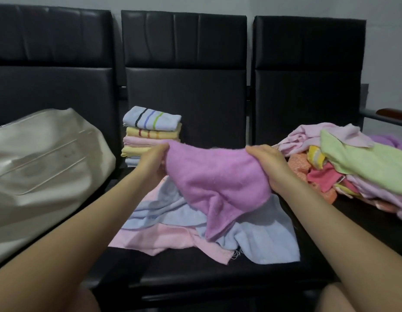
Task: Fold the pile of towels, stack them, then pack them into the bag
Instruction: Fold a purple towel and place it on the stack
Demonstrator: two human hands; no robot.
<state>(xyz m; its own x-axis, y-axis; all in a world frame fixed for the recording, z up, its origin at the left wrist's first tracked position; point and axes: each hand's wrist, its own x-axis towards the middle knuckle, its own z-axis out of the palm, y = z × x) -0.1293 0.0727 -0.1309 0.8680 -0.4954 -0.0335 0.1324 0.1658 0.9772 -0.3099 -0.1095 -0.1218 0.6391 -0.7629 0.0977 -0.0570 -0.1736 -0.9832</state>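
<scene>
- I see my left hand (154,162) and right hand (268,164), fingers curled, each gripping a top corner of the purple towel (215,183).
- Its top edge runs left-right above the middle seat (191,275); the rest hangs toward me.

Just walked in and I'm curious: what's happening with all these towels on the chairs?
A person is folding towels. The left hand and right hand each grip a top corner of a purple towel, held above loose towels on the middle seat. A folded stack sits behind, an unfolded pile waits on the right, and the bag lies on the left.
</scene>
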